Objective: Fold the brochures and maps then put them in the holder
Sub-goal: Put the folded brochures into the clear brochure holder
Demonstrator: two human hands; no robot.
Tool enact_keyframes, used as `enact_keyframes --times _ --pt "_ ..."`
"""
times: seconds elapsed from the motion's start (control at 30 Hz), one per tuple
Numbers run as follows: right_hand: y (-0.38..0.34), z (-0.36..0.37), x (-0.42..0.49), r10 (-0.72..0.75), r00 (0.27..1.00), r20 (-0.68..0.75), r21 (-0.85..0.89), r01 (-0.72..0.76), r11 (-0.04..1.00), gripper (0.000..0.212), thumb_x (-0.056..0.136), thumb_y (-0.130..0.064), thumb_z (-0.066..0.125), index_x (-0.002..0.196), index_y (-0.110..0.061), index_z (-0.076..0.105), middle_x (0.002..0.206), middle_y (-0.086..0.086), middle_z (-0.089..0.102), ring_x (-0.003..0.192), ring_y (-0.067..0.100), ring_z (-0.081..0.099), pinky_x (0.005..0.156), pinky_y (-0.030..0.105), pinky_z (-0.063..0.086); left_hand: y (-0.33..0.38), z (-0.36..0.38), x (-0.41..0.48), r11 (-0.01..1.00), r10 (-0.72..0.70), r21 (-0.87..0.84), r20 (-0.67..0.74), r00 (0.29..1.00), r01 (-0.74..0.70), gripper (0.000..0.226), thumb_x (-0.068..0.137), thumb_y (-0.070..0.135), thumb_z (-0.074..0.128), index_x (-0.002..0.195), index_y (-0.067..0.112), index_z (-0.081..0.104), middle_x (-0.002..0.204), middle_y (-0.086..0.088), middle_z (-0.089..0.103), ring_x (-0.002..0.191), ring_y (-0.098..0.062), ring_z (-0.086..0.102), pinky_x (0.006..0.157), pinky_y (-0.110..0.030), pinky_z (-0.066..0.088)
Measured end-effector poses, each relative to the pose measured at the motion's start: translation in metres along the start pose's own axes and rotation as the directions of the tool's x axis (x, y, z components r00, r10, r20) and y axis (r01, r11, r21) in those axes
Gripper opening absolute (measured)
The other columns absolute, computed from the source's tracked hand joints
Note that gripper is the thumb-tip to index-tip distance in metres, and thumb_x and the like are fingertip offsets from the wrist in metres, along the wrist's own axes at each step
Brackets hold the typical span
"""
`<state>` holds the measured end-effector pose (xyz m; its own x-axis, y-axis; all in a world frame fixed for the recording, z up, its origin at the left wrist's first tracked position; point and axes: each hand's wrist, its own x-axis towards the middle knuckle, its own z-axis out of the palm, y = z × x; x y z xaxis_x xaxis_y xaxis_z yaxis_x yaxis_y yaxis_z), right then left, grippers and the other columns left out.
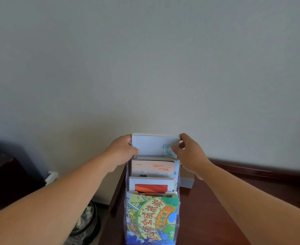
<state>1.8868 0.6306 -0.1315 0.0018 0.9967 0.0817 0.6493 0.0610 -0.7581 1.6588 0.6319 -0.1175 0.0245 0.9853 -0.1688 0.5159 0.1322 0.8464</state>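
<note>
A plain pale wall (145,59) is filling most of the view, smooth and matte. Below it a dark reddish-brown wooden table (216,209) is showing a glossy top, bare to the right of the holder, with its left edge falling away just beside the holder's left wall.

A clear acrylic holder (178,206) is standing upright on the table, stepped in tiers that are rising toward the wall, its long axis running away from the camera. The front tier is carrying a folded map (151,218) with a busy cartoon print in green, blue and yellow. Behind it a white brochure with an orange-red panel (151,186) is standing, then a peach-coloured brochure (152,167) with orange lettering.

In the rear tier a pale blue brochure (152,145) is standing upright — flat, rectangular, its top edge well above the holder. The left hand (121,151) is gripping its left edge, fingers curled behind and thumb in front. The right hand (189,152) is pinching its right edge — thumb on the face, fingers over the top corner.

A small grey box (187,181) is resting on the table just right of the holder.
</note>
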Motion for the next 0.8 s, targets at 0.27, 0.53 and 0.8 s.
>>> enact_keyframes --times 0.27,0.53,0.8 --pt "0.004 0.008 -0.007 0.036 0.998 0.045 -0.020 -0.035 0.999 0.009 0.098 -0.019 0.053 0.100 -0.012 0.058 0.097 0.005 0.064 0.086 0.021 0.061 0.080 0.041 0.058 0.001 0.007 -0.002 0.990 -0.141 0.016 0.005 0.990 0.141 0.030 0.079 0.003 0.051 0.106 0.007 0.062 0.113 -0.020 0.065 0.109 -0.038 0.061 0.094 -0.052 0.051" --pt "0.006 0.011 -0.009 0.020 0.999 0.028 -0.023 -0.019 1.000 0.010 0.098 -0.022 0.054 0.102 -0.015 0.059 0.097 0.003 0.065 0.087 0.021 0.063 0.079 0.041 0.059 0.002 0.009 -0.001 0.988 -0.134 0.076 -0.044 0.990 0.137 0.026 0.081 0.006 0.042 0.103 0.002 0.056 0.102 -0.020 0.060 0.083 -0.028 0.052 0.073 -0.036 0.043" --pt "0.012 0.015 -0.009 0.041 0.999 -0.016 -0.038 -0.041 0.998 0.012 0.100 -0.023 0.048 0.103 -0.018 0.059 0.100 0.001 0.067 0.082 0.017 0.062 0.064 0.025 0.055 0.004 0.011 -0.004 0.985 -0.102 0.137 -0.047 0.994 0.108 0.028 0.084 0.004 0.039 0.104 -0.005 0.056 0.088 -0.014 0.052 0.076 -0.024 0.044 0.067 -0.035 0.033"
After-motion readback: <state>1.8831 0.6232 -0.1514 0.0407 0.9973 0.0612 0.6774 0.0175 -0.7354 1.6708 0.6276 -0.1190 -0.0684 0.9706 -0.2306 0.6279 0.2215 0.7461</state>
